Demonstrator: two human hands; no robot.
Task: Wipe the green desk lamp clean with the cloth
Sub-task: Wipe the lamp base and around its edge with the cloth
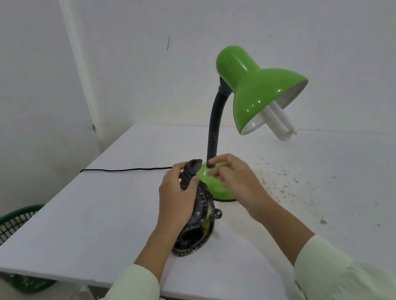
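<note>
The green desk lamp [257, 87] stands on the white table [98, 219], its shade tilted right with a white bulb showing under it. A black flexible neck runs down to its round green base [211, 181]. My left hand [176, 200] grips a dark patterned cloth [198, 218], whose upper end rests against the left side of the base while its lower end trails onto the table. My right hand [236, 182] lies on the base's right side, fingers curled at the foot of the neck.
A black power cord [127, 170] runs left from the base across the table. Brown specks and stains [291, 181] dot the table to the right of the lamp. A green plastic basket [4, 234] stands on the floor past the table's left corner. White walls close behind.
</note>
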